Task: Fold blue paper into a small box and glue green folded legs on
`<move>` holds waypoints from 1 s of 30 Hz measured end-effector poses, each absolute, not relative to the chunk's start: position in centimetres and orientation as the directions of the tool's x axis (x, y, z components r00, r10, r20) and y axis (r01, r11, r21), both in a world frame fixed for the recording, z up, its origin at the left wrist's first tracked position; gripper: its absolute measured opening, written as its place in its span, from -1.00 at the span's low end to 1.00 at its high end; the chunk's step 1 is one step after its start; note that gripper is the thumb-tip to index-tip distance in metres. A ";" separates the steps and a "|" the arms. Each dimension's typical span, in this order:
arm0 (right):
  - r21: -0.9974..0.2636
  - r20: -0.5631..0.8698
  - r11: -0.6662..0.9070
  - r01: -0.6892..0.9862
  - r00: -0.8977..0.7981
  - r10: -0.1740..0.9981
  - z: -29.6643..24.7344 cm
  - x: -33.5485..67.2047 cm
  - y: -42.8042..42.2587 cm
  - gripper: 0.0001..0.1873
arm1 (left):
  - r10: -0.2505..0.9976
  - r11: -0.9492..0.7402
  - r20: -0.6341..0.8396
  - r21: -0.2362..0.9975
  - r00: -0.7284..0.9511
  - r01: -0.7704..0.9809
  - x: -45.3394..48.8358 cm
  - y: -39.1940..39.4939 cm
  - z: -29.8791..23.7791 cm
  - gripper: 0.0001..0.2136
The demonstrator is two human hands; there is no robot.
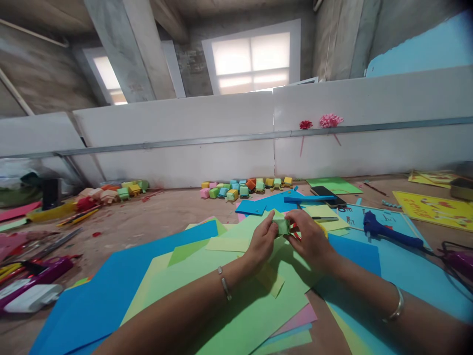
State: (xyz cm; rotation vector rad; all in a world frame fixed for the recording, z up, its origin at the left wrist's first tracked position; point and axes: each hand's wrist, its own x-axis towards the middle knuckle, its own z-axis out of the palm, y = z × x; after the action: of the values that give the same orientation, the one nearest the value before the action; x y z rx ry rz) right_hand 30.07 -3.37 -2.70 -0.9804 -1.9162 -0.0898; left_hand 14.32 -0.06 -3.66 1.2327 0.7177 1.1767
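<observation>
**Green fold pinched by both hands**

On the tabletop, green sheets are spread. Above the sheets, left hand and right hand are set fingertip to fingertip. Both grips are narrow, closed on the folded green piece between them. Neither hand is nearer; no long axis is discernible.

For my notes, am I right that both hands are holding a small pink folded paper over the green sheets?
Not quite: the folded paper is light green, not pink. The head view shows the left hand and right hand holding it over the green sheets.
</observation>
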 end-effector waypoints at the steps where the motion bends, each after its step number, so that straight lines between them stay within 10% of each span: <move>1: -0.336 0.768 0.676 0.655 -0.224 0.599 -2.8 30.0 -3.3 -0.66 | 0.943 -0.079 0.165 0.955 0.288 -0.287 14.4 -0.1 -3.6 -0.41; 20: -0.818 0.411 0.400 0.413 -0.066 0.909 -1.3 30.9 -3.3 -0.55 | 0.913 -0.170 0.258 0.945 0.317 -0.281 14.3 -0.5 -2.9 -0.52; 30: -0.878 0.314 0.314 0.361 -0.059 0.948 -1.5 30.9 -3.4 -0.53 | 0.896 -0.315 0.283 0.948 0.341 0.042 13.7 0.5 -3.0 -0.53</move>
State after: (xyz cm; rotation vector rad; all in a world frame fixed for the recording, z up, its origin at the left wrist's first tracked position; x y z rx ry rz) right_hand 30.94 -3.38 -1.47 -1.2160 -1.6113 0.7597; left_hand 13.66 0.49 -3.02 1.6449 0.8566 1.1164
